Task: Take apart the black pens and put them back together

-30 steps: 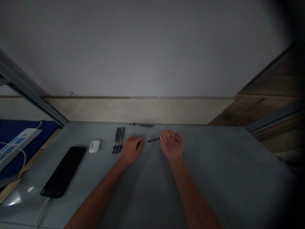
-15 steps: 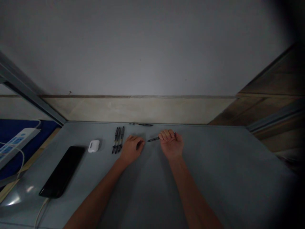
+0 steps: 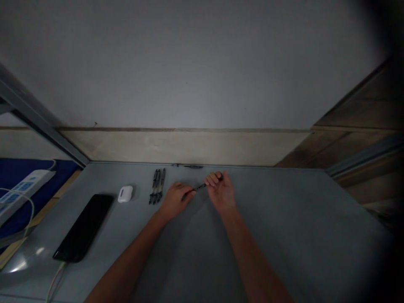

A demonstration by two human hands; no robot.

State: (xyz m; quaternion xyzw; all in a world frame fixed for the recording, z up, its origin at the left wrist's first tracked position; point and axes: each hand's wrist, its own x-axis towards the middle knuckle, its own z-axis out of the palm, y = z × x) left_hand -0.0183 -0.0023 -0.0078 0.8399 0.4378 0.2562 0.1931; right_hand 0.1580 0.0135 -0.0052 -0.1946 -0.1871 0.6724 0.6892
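A dark pen [image 3: 200,187] spans the gap between my two hands, tilted up toward the right. My left hand [image 3: 176,199] is closed, its thumb and fingers pinching the pen's lower left end. The fingers of my right hand [image 3: 220,191] curl round the other end, palm turned up, with a dark tip showing by the thumb. Left of my left hand, three dark pens [image 3: 157,186] lie side by side on the grey table [image 3: 284,227]. Another dark pen [image 3: 193,166] lies along the table's back edge.
A white earbud case [image 3: 125,194] and a black phone [image 3: 83,228] with a cable [image 3: 54,280] lie on the left side. A white power strip [image 3: 23,191] rests on blue cloth beyond the table's left edge. The wall [image 3: 202,145] rises behind the table.
My right hand has moved left with the pen, bringing its left end into my left hand. The left fingers have closed on that end.
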